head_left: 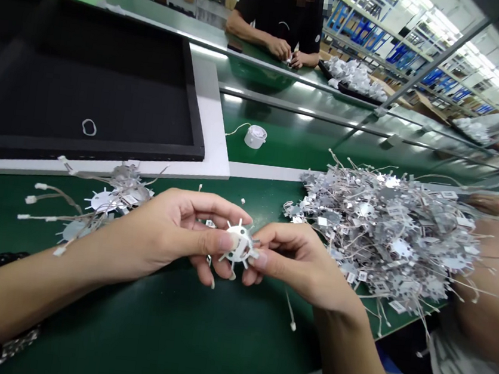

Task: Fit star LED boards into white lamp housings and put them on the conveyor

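Note:
Between both hands is a small round metal plate [239, 245] with prongs sticking out around its rim. My left hand [181, 233] is closed on its left side, thumb on the face of the plate. My right hand [298, 258] pinches its right edge between thumb and fingertips. A thin wire with a white connector [292, 326] hangs below my right hand. Beside my left forearm lies a small group of similar pronged plates [110, 198] with wires. A large heap of the same wired plates [383, 232] is to the right of my right hand.
A black tray [85, 84] with a white border stands at the back left. One white round housing [255, 136] sits on the green table [214, 339]. Across the line a person [281, 22] handles a small part. Another person's arm [490, 286] is right of the heap.

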A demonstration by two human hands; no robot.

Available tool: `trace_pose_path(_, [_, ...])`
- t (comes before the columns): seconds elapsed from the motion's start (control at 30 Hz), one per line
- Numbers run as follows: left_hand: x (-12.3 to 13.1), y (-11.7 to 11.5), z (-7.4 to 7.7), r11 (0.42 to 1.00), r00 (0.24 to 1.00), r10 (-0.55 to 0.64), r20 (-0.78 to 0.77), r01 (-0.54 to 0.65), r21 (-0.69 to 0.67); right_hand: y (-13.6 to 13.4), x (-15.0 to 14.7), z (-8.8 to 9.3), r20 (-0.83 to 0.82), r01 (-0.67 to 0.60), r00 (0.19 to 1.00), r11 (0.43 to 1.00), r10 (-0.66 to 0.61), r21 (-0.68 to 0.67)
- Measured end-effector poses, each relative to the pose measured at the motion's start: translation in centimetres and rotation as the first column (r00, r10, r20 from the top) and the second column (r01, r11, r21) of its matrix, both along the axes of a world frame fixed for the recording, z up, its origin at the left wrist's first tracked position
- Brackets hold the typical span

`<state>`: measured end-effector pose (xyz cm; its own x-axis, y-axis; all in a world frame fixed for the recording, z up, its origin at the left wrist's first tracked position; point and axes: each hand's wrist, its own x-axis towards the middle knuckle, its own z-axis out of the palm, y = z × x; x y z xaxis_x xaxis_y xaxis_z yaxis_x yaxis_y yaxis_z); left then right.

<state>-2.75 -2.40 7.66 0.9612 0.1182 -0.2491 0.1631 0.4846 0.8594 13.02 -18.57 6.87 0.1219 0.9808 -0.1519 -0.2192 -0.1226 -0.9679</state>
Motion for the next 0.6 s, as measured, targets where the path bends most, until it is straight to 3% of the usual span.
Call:
trace_pose_path(0.33, [-0.26, -0.19, -0.22, 0.996, 0.998, -0.058, 0.003, 0.058, -0.067, -0.04, -0.21, -0.61, 0.009, -0.016, 1.0, 1.0, 0.016, 0.026])
trace_pose_path(0.5, [-0.23, -0.22, -0.09, 0.976, 0.984, 0.176, 0.0, -0.174, 0.13, 0.38, 0.23, -0.63, -0.032, 0.125, 0.992, 0.989, -0.122, 0.079])
trace_pose_path(0.6, [-0.17, 0.29, -0.02, 0.951, 0.976, 0.208, 0.063, -0.216, 0.22, 0.68, 0.48, -0.73, -0.06, 0.264, 0.964, 0.956, -0.258, 0.125])
